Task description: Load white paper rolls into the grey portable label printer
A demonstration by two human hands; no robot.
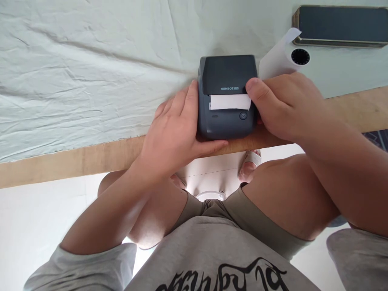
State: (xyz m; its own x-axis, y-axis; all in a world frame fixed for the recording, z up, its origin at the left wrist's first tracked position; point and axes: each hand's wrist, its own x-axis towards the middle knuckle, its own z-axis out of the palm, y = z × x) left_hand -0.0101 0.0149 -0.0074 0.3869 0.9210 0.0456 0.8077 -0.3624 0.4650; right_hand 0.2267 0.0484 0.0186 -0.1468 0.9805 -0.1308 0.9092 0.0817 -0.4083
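A dark label printer (227,74) sits at the front edge of the cloth-covered table, its lid down. A strip of white paper (230,102) sticks out of its front slot, above a round power button. My left hand (174,125) lies along the printer's left side, with the thumb stretched out below its front edge. My right hand (283,103) is at the right side, its thumb on the printer's right edge near the paper; its other fingers are mostly hidden. Just behind my right hand lies a white paper roll (275,60) with a black core and a loose end.
A dark phone-like device (342,25) in a case lies at the back right. Pale wrinkled cloth (91,72) covers the table, and its bare wooden edge (72,161) runs along the front. My legs are below the edge.
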